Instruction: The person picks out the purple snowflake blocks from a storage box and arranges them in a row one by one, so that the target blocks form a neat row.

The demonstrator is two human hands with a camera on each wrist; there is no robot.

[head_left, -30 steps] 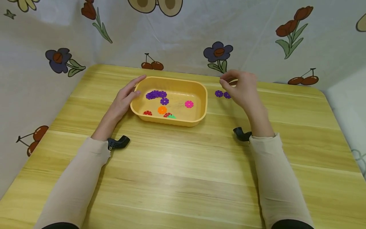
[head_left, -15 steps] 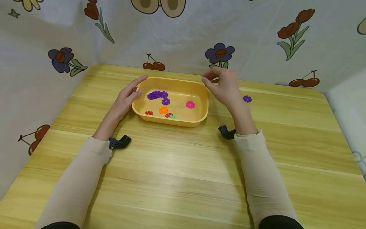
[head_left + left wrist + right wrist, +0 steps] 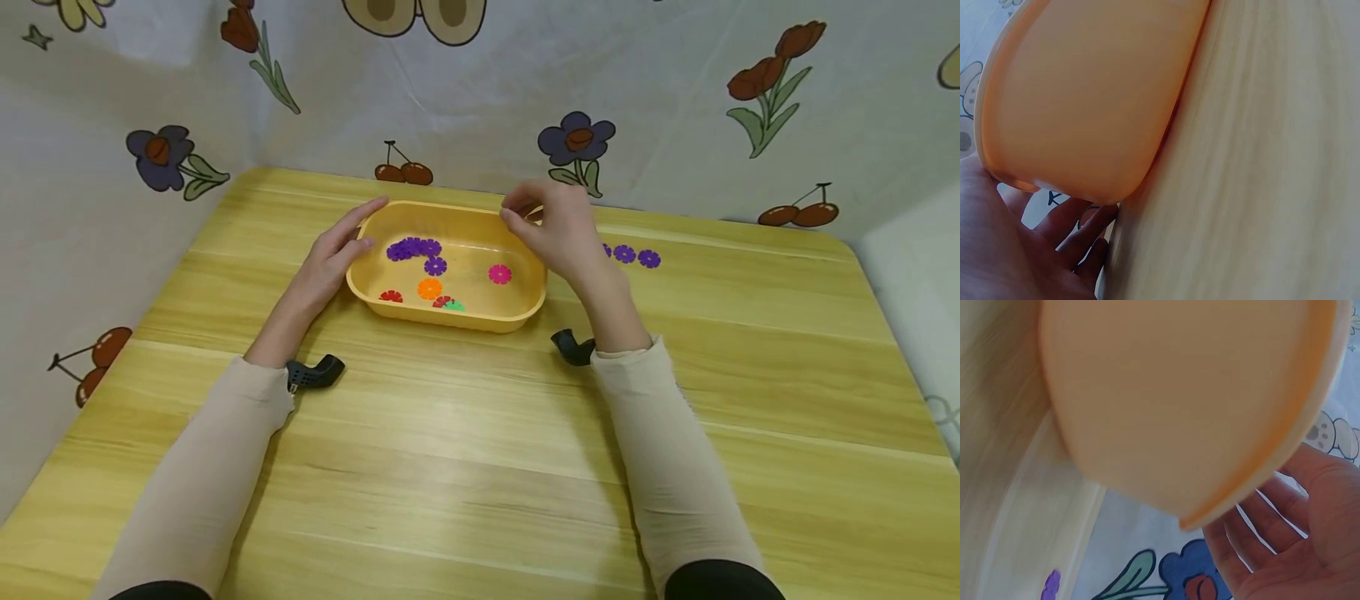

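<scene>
My left hand (image 3: 318, 267) holds the left end of a yellow plastic basin (image 3: 442, 317), its thumb over the rim and its fingers along the outside; the left wrist view shows this hand (image 3: 1016, 250) against the basin's wall. Inside lie flower-shaped plastic discs: a purple cluster (image 3: 412, 248), a pink disc (image 3: 500, 274), an orange disc (image 3: 430, 288), red ones and a green one (image 3: 453, 306). Over the basin's back right corner hovers my right hand (image 3: 558, 229), fingers loosely bent, nothing visible between them. The basin hides its fingertips in the right wrist view.
Right of the basin, a row of purple discs (image 3: 625, 253) lies on the wooden table (image 3: 450, 442), partly covered by my right hand. A patterned cloth (image 3: 480, 100) hangs behind the table's back edge. Each wrist carries a black camera mount (image 3: 573, 347).
My right hand has moved left from above the purple row to the basin's back right corner, uncovering more purple discs. The left hand keeps its hold on the basin.
</scene>
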